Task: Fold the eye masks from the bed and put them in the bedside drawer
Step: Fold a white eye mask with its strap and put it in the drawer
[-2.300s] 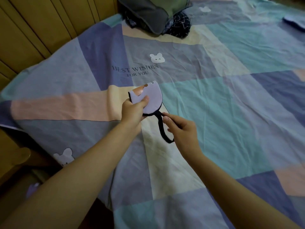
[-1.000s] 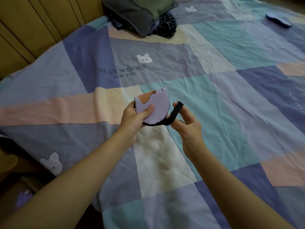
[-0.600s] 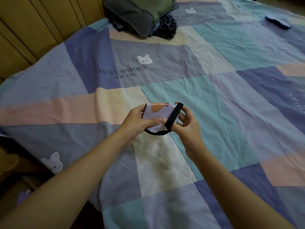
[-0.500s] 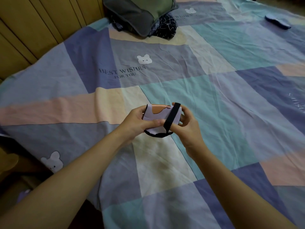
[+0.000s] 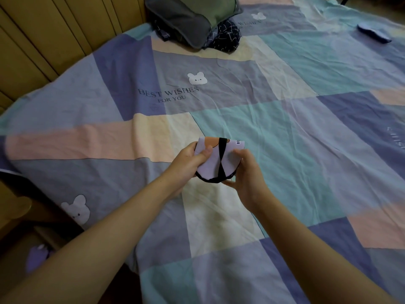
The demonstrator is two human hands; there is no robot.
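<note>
A folded lilac eye mask [image 5: 213,164] with an orange patch is held above the bed between both hands. Its black elastic strap [image 5: 221,159] crosses the front of the fold in an X. My left hand [image 5: 189,160] pinches the mask's left side, thumb on top. My right hand [image 5: 246,172] grips its right and lower edge, fingers curled round it. A second, dark blue eye mask [image 5: 373,33] lies flat on the bed at the far right. At the lower left another lilac mask [image 5: 37,257] lies in what looks like the bedside drawer, partly hidden by my left arm.
The patchwork bed sheet [image 5: 285,132] fills most of the view. A grey-green pillow [image 5: 192,16] and a dark patterned cloth [image 5: 225,36] sit at the head end. A wooden slatted headboard [image 5: 54,40] runs along the left; wooden bedside furniture [image 5: 15,209] stands lower left.
The strap, hanging loose at first, has been drawn up by my right hand and wrapped across the folded mask. My left hand has kept hold of the mask throughout.
</note>
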